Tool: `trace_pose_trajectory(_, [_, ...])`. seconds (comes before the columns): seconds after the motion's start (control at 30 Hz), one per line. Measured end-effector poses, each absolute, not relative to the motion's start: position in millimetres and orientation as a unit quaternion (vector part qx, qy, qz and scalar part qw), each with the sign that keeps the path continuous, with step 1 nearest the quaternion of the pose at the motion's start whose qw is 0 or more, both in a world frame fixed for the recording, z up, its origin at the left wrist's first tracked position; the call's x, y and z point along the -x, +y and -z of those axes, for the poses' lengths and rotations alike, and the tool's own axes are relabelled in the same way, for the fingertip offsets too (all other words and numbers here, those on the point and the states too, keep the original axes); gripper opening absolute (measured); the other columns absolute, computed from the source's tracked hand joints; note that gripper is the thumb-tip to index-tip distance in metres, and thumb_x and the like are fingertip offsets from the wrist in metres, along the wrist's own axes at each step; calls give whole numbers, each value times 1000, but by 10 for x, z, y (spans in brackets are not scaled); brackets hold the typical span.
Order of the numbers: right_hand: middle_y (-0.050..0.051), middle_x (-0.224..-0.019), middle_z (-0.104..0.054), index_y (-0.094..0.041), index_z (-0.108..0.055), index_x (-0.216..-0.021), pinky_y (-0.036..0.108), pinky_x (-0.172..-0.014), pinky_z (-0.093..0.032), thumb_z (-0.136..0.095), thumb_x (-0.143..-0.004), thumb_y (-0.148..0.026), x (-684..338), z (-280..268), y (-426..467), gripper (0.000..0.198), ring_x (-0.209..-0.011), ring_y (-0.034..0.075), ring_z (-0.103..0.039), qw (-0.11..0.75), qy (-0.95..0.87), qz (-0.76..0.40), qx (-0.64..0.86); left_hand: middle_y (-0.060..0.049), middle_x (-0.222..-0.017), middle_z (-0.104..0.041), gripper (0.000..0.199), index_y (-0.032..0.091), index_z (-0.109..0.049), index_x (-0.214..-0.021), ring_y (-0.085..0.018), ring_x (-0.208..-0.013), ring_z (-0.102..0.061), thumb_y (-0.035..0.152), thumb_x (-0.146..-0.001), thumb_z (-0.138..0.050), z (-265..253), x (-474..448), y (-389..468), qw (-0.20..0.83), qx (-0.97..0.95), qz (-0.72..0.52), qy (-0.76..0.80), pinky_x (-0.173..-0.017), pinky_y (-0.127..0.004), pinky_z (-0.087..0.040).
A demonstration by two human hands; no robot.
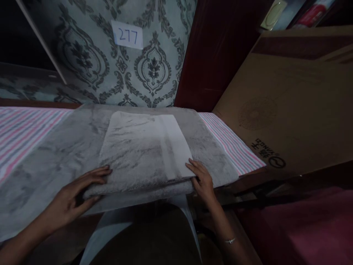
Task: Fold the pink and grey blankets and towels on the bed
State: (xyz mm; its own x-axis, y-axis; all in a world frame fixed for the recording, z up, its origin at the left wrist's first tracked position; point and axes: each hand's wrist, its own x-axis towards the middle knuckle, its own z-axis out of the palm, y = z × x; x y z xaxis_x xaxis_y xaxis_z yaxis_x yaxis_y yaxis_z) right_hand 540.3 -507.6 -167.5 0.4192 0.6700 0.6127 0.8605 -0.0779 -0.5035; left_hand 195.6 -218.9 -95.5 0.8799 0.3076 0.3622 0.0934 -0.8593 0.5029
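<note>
A folded grey plush towel (132,147) with a smooth pale band along its right side lies in front of me. Its near edge shows more than one layer. At the near left corner, my left hand (74,197) has its fingers on top and its thumb lower down, pinching the edge. My right hand (202,180) holds the near right corner, fingertips on the pale band and the rest curled over the edge. Underneath, a larger grey plush cloth (63,143) is spread out flat, its surface slightly wrinkled.
Pink, white and grey striped cloth (24,129) shows at the left, with another striped part (228,143) at the right. A large cardboard box (298,99) stands on the right. Behind is a patterned wall with a paper marked 277 (127,35).
</note>
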Motion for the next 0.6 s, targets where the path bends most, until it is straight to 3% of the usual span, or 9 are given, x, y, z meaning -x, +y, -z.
trace_pose_trajectory(0.23, [5,-143,-58,-29,-64,-133,54,-112,-40,-50,-76,-8,-5423,1597,-5116,62,-134,25,-52,444,-532,61,718,1,-143,-58,26,33,-63,-113,-21,-128,-58,32,-88,-57,990,-1973,-2226,201,-945,-240,98,-104,-34,-51])
trace_pose_trajectory(0.37, [6,-137,-63,-28,-74,-117,55,-112,-39,-55,-84,-19,-5511,1374,-5224,39,-138,27,-47,470,-539,-15,699,2,-140,-60,25,34,-61,-113,-20,-126,-59,35,-88,-57,1013,-2007,-2216,184,-945,-252,95,-102,-35,-51])
trace_pose_trajectory(0.43, [7,-130,-68,-27,-76,-110,54,-112,-40,-58,-89,-26,-5510,1221,-5238,28,-134,27,-51,503,-512,-22,696,1,-138,-62,24,33,-60,-111,-20,-126,-58,37,-88,-60,963,-2035,-2242,167,-950,-246,93,-102,-37,-49])
trace_pose_trajectory(0.6, [8,-119,-72,-26,-75,-108,43,-103,-49,-57,-95,-33,-5220,904,-4993,23,-115,22,-65,562,-490,-23,666,-5,-131,-65,24,27,-61,-109,-25,-124,-57,39,-88,-62,786,-2224,-2461,86,-965,-237,67,-105,-45,-43])
